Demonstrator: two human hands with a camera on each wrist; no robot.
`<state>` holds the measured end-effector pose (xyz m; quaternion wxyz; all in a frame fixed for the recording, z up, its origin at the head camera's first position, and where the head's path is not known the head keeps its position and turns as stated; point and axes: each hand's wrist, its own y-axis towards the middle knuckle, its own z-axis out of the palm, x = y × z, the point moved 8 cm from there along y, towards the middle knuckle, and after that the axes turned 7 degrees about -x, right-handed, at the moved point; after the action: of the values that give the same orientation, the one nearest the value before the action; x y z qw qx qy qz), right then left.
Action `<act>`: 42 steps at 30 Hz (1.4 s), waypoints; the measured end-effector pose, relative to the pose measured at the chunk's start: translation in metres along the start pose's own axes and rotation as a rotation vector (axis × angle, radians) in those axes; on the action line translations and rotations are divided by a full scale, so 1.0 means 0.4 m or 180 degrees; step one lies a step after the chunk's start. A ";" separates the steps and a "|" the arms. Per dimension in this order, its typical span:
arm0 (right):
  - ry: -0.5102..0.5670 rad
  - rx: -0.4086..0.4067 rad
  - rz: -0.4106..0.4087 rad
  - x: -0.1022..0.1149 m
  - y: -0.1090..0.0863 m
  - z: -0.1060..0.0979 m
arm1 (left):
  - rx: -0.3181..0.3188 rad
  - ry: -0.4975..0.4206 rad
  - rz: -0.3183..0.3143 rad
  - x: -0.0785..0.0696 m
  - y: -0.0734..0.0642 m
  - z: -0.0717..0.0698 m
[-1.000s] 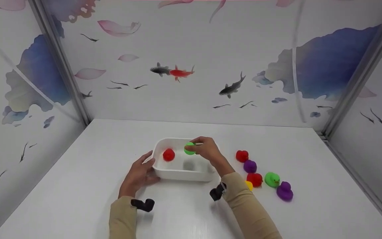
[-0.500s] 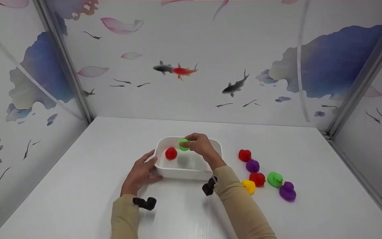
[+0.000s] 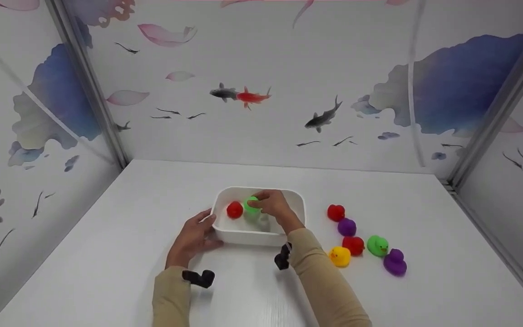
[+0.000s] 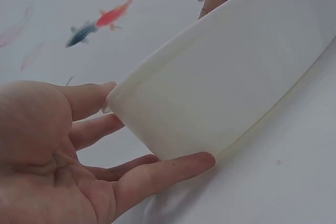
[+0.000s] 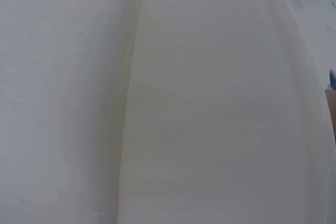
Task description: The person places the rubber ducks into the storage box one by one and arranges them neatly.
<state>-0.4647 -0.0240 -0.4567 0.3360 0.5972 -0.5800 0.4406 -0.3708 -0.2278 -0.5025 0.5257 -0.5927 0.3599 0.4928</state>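
Note:
A white plastic tub (image 3: 243, 237) stands on the table, a red rubber duck (image 3: 234, 210) lying in its left part. My left hand (image 3: 192, 240) holds the tub's near left corner; the left wrist view shows its fingers at the rim and end wall and one digit along the bottom edge. Inside the tub, my right hand (image 3: 274, 206) pinches a green rubber duck (image 3: 252, 205), partly covered by the fingers, just right of the red one. The right wrist view is filled by the tub's outer wall (image 5: 210, 103), so the fingers there are hidden.
Right of the tub lie several more rubber ducks: a red one (image 3: 336, 212), a purple one (image 3: 347, 227), a second red one (image 3: 353, 245), a yellow one (image 3: 339, 257), a green one (image 3: 377, 245) and another purple one (image 3: 395, 262). Printed panels wall the table (image 3: 239, 286).
My right hand has carried the green duck leftward over the tub, then lowered it inside near the red duck. The left hand keeps its hold on the tub.

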 end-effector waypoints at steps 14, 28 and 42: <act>-0.0446 -0.0011 0.0094 -0.004 0.018 0.007 | 0.0074 -0.0087 0.0132 -0.013 0.004 0.020; -0.0527 -0.0014 0.0196 -0.010 0.028 0.010 | 0.0028 -0.0044 0.0064 -0.013 -0.001 0.019; -0.0619 0.0275 -0.0244 0.067 -0.026 -0.011 | -0.0009 0.0067 0.0066 -0.006 0.004 0.000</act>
<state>-0.4568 -0.0297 -0.4292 0.2686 0.6727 -0.5671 0.3920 -0.3731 -0.2282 -0.5006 0.5158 -0.5949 0.3708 0.4925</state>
